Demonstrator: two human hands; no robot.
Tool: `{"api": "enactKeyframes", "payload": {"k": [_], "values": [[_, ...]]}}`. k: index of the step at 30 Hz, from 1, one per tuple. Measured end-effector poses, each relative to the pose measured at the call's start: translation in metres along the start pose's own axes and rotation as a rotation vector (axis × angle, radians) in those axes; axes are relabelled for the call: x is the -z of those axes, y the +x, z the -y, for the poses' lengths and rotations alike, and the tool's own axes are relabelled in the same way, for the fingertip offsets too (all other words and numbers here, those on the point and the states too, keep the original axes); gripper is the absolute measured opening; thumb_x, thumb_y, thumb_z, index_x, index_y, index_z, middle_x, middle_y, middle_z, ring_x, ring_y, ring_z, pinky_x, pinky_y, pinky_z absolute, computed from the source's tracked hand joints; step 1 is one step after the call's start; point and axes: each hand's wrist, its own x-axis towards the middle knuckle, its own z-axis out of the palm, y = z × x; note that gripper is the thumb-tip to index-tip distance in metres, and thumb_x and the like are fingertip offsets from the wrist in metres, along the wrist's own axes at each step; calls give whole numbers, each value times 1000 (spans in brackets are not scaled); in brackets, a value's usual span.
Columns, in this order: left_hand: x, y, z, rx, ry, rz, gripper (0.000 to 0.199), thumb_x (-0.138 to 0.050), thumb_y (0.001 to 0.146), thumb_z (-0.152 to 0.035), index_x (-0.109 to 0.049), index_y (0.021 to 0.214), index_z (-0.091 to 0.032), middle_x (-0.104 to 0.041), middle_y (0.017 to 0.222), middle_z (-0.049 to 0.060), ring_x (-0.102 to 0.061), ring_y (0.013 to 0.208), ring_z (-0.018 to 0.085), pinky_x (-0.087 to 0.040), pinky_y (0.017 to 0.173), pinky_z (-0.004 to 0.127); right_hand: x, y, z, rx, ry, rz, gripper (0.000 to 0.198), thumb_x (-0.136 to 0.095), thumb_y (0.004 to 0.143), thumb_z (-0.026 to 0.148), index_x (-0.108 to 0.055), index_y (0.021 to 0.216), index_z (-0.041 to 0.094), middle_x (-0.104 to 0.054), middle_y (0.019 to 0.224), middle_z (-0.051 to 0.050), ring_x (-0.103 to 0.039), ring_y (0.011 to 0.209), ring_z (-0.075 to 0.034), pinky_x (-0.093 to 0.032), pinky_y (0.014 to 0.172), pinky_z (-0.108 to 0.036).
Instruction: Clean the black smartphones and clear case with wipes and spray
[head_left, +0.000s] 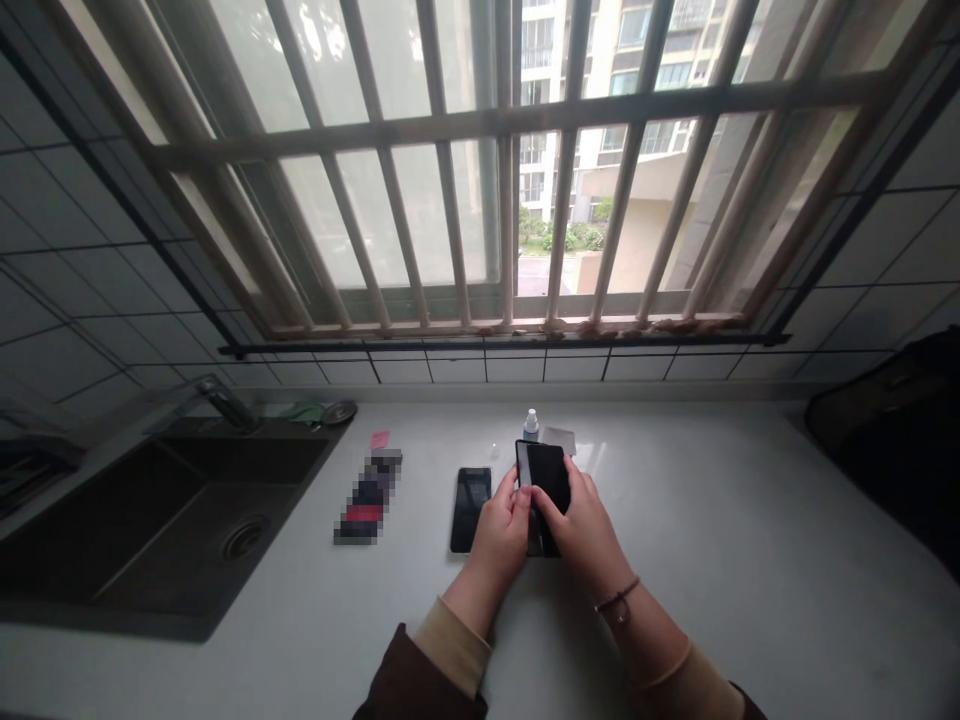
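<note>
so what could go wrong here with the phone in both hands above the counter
1. The black phone is held off the counter by the left hand and right hand; a slip could drop it.
2. The second phone lies right beside the left hand and could get knocked.
3. The small bottle stands just behind the hands and might tip.

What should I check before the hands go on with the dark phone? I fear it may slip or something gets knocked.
1. Both hands on the phone: left hand and right hand grip it. Ok.
2. Phone over the counter, not the sink: ok.
3. Second phone lies flat, apart: ok.
4. Small bottle upright behind: ok.
5. Bottle cap tight: cannot tell.
</note>
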Motion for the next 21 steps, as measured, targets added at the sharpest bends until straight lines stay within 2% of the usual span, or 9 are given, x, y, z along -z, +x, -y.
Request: {"api": "enactKeyframes", "payload": {"k": [4, 9, 14, 16, 18, 21], "values": [[-5, 0, 1, 28, -77, 81, 64, -49, 107, -56, -49, 155, -14, -79, 114, 14, -75, 92, 25, -58, 82, 34, -4, -1, -1, -16, -13, 8, 70, -44, 104, 52, -43, 161, 10, -61, 140, -22, -59, 135, -36, -49, 114, -49], [-3, -1, 3, -5, -107, 136, 63, -64, 102, -51, -50, 152, -16, -78, 115, 12, -75, 102, 26, -56, 91, 35, -6, -4, 3, -9, 15, -2, 63, -42, 105, 45, -48, 160, 15, -64, 132, -18, -64, 125, -32, -52, 109, -45], [-2, -2, 11, 12, -254, 120, 56, -65, 102, -48, -55, 147, -16, -74, 129, 16, -72, 115, 29, -56, 98, 38, -2, -1, 2, -54, 154, -15, 56, -39, 104, 44, -59, 150, 19, -67, 137, -15, -65, 127, -29, -50, 110, -43], [-2, -2, 13, 27, -346, 92, 54, -63, 102, -48, -57, 146, -17, -72, 133, 16, -70, 121, 29, -55, 102, 39, -1, 1, 1, -138, 242, 20, 53, -41, 104, 50, -65, 140, 19, -72, 129, -14, -69, 119, -30, -53, 103, -44], [-2, -2, 13, 50, -419, 93, 54, -62, 103, -50, -58, 145, -16, -72, 134, 17, -69, 121, 29, -55, 103, 39, 1, 3, -1, -203, 304, 70, 51, -41, 103, 58, -70, 122, 20, -77, 109, -10, -73, 101, -30, -56, 89, -41], [-2, -2, 10, 87, -413, 105, 57, -60, 102, -54, -59, 144, -16, -75, 126, 16, -71, 115, 28, -57, 99, 39, 1, 4, -3, -207, 339, 68, 50, -44, 100, 66, -69, 103, 23, -75, 90, -5, -70, 85, -27, -53, 76, -36]]}}
